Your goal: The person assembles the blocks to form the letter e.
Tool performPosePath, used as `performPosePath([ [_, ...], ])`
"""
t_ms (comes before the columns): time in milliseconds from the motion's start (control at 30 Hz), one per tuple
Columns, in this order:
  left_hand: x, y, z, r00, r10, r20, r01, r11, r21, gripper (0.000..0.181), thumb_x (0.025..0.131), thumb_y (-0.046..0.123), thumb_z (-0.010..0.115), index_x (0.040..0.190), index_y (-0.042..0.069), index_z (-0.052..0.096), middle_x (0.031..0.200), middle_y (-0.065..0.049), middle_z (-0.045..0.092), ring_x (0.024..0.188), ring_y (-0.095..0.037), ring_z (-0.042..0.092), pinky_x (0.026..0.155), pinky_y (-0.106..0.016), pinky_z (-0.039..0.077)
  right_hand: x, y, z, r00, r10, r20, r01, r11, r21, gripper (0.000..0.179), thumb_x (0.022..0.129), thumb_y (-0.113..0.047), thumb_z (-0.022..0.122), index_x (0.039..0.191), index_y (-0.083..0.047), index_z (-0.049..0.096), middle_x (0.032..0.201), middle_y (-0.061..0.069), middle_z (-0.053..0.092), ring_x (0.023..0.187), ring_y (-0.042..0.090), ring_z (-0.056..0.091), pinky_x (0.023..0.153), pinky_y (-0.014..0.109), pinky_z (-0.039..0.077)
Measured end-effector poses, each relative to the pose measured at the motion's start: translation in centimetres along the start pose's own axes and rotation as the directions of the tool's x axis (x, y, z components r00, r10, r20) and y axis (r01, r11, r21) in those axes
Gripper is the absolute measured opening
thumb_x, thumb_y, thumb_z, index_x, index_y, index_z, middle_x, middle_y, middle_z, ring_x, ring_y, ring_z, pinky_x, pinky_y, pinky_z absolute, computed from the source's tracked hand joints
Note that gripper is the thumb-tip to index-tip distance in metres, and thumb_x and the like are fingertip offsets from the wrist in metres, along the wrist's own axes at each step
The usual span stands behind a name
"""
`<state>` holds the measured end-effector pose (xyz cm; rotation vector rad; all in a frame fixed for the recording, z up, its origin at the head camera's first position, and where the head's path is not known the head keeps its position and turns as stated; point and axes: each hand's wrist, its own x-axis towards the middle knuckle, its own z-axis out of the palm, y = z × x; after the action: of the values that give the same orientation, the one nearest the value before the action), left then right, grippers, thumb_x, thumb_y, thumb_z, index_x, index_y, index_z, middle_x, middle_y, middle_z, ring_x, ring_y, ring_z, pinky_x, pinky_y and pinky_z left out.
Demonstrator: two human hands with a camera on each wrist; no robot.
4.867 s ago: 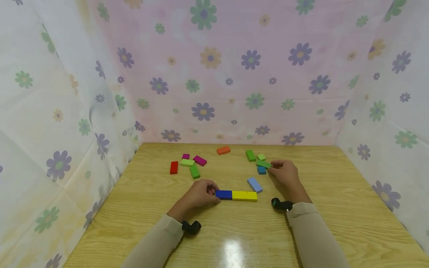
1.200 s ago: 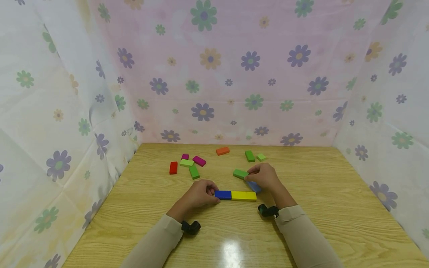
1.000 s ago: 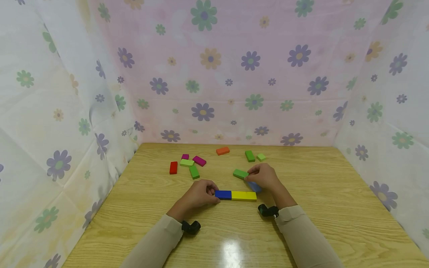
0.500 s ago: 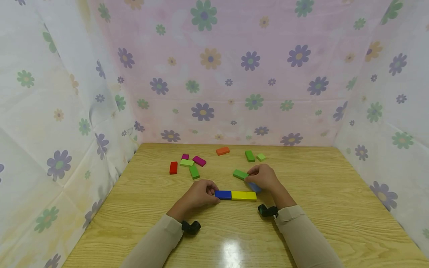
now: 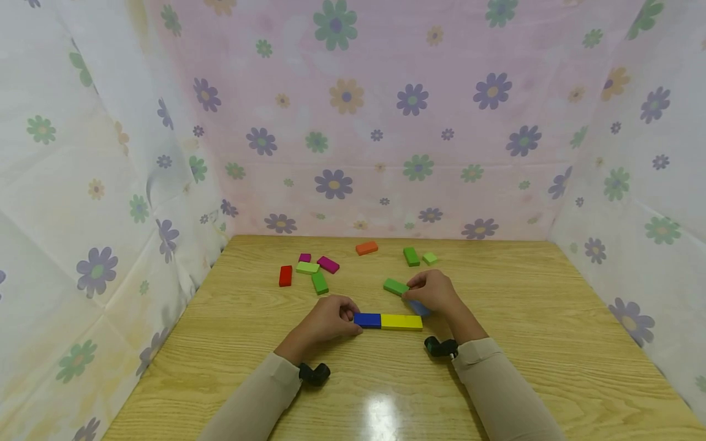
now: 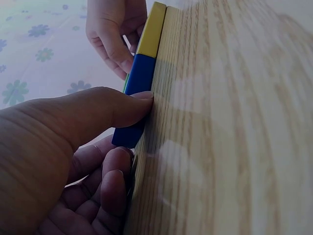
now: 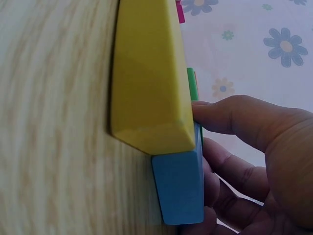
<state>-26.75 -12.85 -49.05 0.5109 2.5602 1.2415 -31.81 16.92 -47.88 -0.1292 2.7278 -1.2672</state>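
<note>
A dark blue block (image 5: 366, 320) and a longer yellow block (image 5: 401, 322) lie end to end on the table. My left hand (image 5: 330, 320) grips the blue block's left end, its thumb along the near side in the left wrist view and its other fingers curled by the end. Behind the row, my right hand (image 5: 436, 291) pinches the right end of a green block (image 5: 395, 286) between thumb and fingers. A light blue block (image 7: 181, 188) lies partly under that hand, close against the yellow block's corner in the right wrist view.
Back left, a red block (image 5: 285, 276), a lime block (image 5: 307, 268), another green block (image 5: 320, 283) and two magenta blocks (image 5: 328, 264) lie scattered. An orange block (image 5: 366, 248) is at the back, with green (image 5: 411, 256) and small lime (image 5: 429, 259) blocks rightward. Floral cloth (image 5: 380, 122) surrounds the table.
Since the earliest frame, my right hand has brought the green block left and nearer; a small blue block beside it is no longer visible. Over the last second both hands stay nearly still.
</note>
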Motion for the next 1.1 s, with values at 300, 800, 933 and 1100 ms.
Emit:
performPosePath([
  [300,-0.09,0.25,-0.02,1.000,-0.014,0.001,0.014,1.000,0.005,0.029,0.080,0.025,0.091,0.102,0.016,0.073,0.089,0.001,0.064,0.082,-0.016,0.058,0.073,-0.026,0.051,0.08,0.08,0.01,1.000,-0.003,0.002,0.003,1.000,-0.003,0.030,0.085,-0.024,0.085,0.107,-0.007,0.076,0.101,0.007,0.073,0.089,0.021,0.066,0.077,0.036,0.056],
  [800,-0.08,0.27,-0.03,1.000,-0.017,0.000,0.017,1.000,-0.001,0.029,0.080,0.025,0.091,0.101,0.017,0.073,0.089,0.001,0.064,0.082,-0.016,0.058,0.073,-0.027,0.051,-0.02,-0.10,-0.10,1.000,-0.004,0.007,0.004,1.000,-0.010,0.029,0.085,-0.024,0.084,0.108,-0.007,0.077,0.101,0.008,0.073,0.089,0.021,0.066,0.077,0.036,0.056],
  [933,-0.03,0.19,-0.03,1.000,-0.015,-0.001,0.015,1.000,0.003,0.029,0.080,0.026,0.091,0.101,0.017,0.073,0.089,0.001,0.064,0.082,-0.016,0.058,0.074,-0.026,0.051,0.02,-0.13,-0.09,1.000,0.004,0.009,-0.004,1.000,-0.010,0.030,0.085,-0.025,0.084,0.108,-0.007,0.077,0.102,0.008,0.073,0.090,0.022,0.066,0.078,0.036,0.057],
  [1100,-0.08,0.23,-0.04,1.000,-0.018,0.001,0.018,1.000,0.008,0.029,0.080,0.027,0.090,0.101,0.018,0.073,0.089,0.001,0.064,0.083,-0.015,0.059,0.074,-0.026,0.051,0.03,-0.15,-0.12,1.000,0.009,0.009,-0.009,1.000,-0.013,0.032,0.086,-0.027,0.084,0.110,-0.008,0.077,0.105,0.009,0.073,0.093,0.024,0.067,0.079,0.036,0.057],
])
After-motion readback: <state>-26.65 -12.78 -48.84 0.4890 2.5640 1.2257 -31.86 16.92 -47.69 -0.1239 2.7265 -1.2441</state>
